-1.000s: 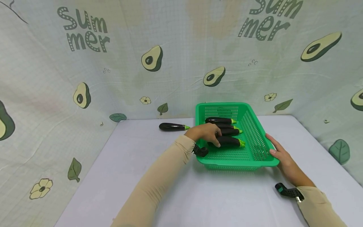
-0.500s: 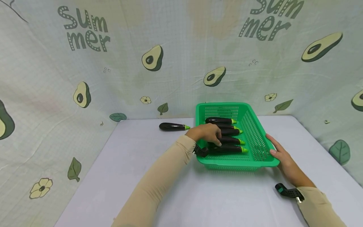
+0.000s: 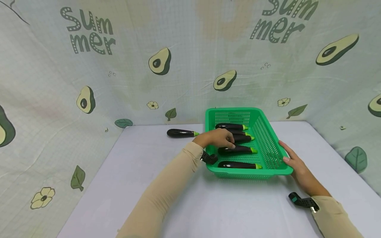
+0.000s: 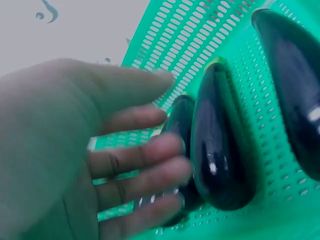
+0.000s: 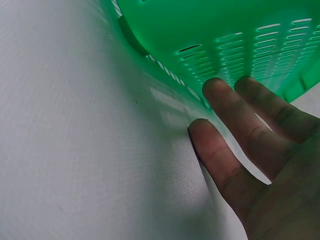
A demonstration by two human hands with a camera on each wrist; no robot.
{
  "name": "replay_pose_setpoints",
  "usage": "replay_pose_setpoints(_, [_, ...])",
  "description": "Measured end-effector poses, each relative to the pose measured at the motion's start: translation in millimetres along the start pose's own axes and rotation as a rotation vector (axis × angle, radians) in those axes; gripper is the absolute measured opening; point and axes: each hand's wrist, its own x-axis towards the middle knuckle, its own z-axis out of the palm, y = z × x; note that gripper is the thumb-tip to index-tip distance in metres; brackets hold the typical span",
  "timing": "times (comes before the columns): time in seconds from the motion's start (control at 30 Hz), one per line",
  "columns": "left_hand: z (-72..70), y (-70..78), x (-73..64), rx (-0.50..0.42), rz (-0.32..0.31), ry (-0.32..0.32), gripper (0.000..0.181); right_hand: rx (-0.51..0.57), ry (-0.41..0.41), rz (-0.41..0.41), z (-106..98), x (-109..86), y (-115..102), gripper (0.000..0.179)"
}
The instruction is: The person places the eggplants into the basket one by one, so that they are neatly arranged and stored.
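Observation:
A green plastic basket (image 3: 269,172) holds several dark eggplants. One eggplant (image 3: 238,165) lies along its near wall, and another eggplant (image 3: 236,150) sits farther in, just below my left hand (image 3: 218,138). That hand reaches over the basket's left rim. In the left wrist view its fingers are loosely bent with the thumb apart, nothing between them, close to two eggplants lying side by side. My right hand (image 3: 300,170) holds the basket's right rim, thumb on top; in the right wrist view three fingers (image 5: 220,150) extend beneath, some against the slotted outer wall.
A single eggplant (image 3: 180,133) lies outside the basket, to its left on the white table (image 3: 125,172). The farthest eggplant (image 3: 229,126) in the basket is near the back wall. A printed cloth (image 3: 187,82) hangs directly behind the table.
The nearest eggplant has moved toward the basket's near wall, leaving a gap from the one behind it. My left hand has shifted slightly away from it. The right hand and basket stay put.

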Motion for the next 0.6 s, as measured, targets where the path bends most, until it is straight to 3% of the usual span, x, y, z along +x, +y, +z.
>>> replay_pose_setpoints(0.13, [-8.0, -5.6, -5.3, -0.188, 0.038, 0.024, 0.03, 0.036, -0.004, -0.025, -0.1, 0.2, 1.1, 0.058])
replay_pose_setpoints(0.23, [-14.4, -10.9, -9.0, -0.269, 0.052, 0.042, 0.032, 0.053, -0.006, -0.037, -0.6, 0.4, 1.9, 0.059])
replay_pose_setpoints(0.37, [-22.5, -18.1, -13.8, -0.332, 0.055, 0.087, 0.033, 0.041, -0.003, -0.035, -1.4, -0.2, 3.2, 0.058])
replay_pose_setpoints(0.6, [-34.2, -38.3, -31.3, -0.342, 0.035, 0.265, 0.031, 0.02, -0.004, -0.013, 0.0, 0.3, 1.9, 0.058])
